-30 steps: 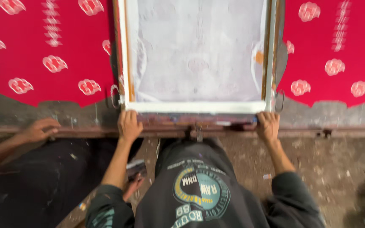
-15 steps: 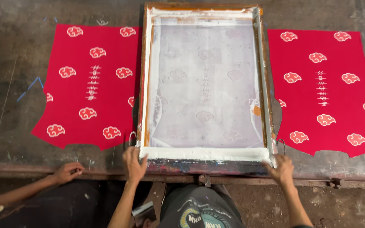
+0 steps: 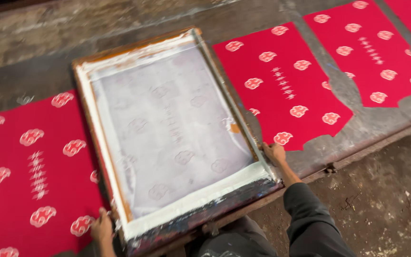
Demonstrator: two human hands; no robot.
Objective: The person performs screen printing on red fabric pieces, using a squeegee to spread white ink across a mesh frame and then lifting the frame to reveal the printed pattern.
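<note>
Frame: wooden-framed rectangular printing screen [image 3: 167, 133] is lying on the grey table [image 3: 357, 128], long axis running away from the person.
Left hand [image 3: 102, 228]: fingers curling on the near-left corner.
Right hand [image 3: 274, 153]: gripping the near-right corner (nearer the printed red cloth panel [image 3: 286, 85]).

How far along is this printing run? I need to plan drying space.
Done: red panels left and right already show white cloud prints. In hand: left hand and right hand grip the screen frame's near corners. Whatever lies under the mesh is hidden; what remains cannot be told.
</note>
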